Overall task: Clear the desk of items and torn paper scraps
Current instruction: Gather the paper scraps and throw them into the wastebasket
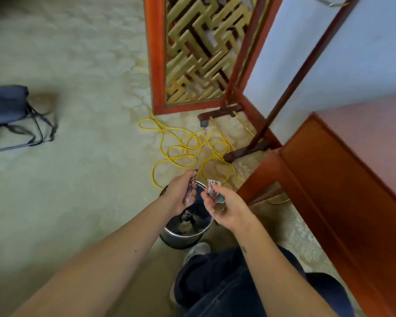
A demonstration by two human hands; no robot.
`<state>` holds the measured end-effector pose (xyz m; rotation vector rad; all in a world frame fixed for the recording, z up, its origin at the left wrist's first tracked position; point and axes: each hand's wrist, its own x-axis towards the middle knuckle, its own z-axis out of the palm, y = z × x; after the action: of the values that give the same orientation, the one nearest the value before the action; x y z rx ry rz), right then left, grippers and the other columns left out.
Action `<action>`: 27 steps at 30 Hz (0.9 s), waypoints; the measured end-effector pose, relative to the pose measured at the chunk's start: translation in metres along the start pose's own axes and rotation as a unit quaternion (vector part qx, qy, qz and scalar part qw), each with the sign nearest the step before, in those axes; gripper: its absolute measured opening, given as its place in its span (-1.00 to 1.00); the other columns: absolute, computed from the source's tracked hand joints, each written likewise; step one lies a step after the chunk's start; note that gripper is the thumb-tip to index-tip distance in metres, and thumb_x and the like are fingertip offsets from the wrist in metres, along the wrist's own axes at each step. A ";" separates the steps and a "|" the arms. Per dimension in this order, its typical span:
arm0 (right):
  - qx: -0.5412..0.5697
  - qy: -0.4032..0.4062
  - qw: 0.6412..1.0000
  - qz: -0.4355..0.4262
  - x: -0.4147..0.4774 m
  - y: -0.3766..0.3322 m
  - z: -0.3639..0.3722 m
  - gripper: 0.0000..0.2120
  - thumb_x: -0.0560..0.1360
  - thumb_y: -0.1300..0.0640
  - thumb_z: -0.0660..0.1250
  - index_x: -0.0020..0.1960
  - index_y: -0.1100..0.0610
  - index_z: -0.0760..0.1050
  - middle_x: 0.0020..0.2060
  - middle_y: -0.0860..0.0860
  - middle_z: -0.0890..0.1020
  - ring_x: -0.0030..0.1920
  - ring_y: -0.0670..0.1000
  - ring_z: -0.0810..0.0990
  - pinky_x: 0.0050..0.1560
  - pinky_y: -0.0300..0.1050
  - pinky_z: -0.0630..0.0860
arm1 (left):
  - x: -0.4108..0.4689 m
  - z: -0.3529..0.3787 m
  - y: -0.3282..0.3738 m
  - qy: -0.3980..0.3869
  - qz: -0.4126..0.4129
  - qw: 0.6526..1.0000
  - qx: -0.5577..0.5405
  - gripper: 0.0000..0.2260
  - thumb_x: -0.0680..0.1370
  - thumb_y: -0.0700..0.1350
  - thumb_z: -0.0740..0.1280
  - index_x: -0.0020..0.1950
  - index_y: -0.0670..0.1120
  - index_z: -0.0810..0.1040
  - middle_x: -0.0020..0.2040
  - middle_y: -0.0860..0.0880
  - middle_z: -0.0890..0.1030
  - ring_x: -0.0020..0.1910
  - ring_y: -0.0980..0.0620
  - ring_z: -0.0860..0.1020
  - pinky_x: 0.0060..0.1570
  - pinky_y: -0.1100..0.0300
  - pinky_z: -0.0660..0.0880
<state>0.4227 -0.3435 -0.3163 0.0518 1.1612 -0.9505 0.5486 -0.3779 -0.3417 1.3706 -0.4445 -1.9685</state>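
Torn scraps were pinched in the curled fingers of the right hand, and a further scrap was gripped by the left hand. Both were held above the metal bin, toward its twelve o'clock rim. If released there, light pieces could be scattered onto the yellow cable at twelve o'clock. The desk stood at three o'clock.

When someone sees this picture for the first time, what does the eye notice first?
The left hand and right hand hold paper scraps over a metal bin at centre. Beyond it a yellow cable lies coiled on the carpet, near a red-framed lattice screen.
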 end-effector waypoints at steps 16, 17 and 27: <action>-0.040 0.079 0.990 0.109 0.149 0.038 -0.057 -0.76 0.56 0.11 0.32 0.17 0.22 0.50 0.06 0.10 0.53 0.04 0.07 0.57 0.12 0.06 0.51 | 0.113 -0.051 -0.065 0.152 -0.145 0.974 0.084 -0.91 0.58 -0.11 0.28 -0.03 -0.11 0.52 -0.30 -0.05 0.56 -0.47 0.11 0.56 -0.49 0.26 0.56; -0.054 0.068 0.991 0.106 0.154 0.040 -0.059 -0.70 0.56 0.08 0.32 0.24 0.18 0.48 0.14 0.07 0.52 0.14 0.09 0.55 0.11 0.05 0.51 | 0.118 -0.054 -0.068 0.152 -0.141 0.973 0.099 -0.91 0.58 -0.09 0.31 -0.05 -0.11 0.52 -0.29 -0.06 0.56 -0.44 0.09 0.57 -0.45 0.23 0.57; -0.062 0.090 0.985 0.135 0.149 0.033 -0.068 -0.35 0.52 -0.23 0.25 0.52 0.02 0.23 0.54 0.09 0.15 0.53 0.18 0.12 0.43 0.35 0.14 | 0.121 -0.051 -0.070 0.171 -0.163 0.960 0.153 -0.49 0.57 0.17 0.29 0.38 -0.14 0.43 0.21 -0.08 0.48 0.28 -0.11 0.40 0.18 -0.02 0.32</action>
<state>0.4040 -0.3801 -0.4784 0.1931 1.3400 -0.6426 0.5460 -0.4077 -0.4873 2.0510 -0.3872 -1.9098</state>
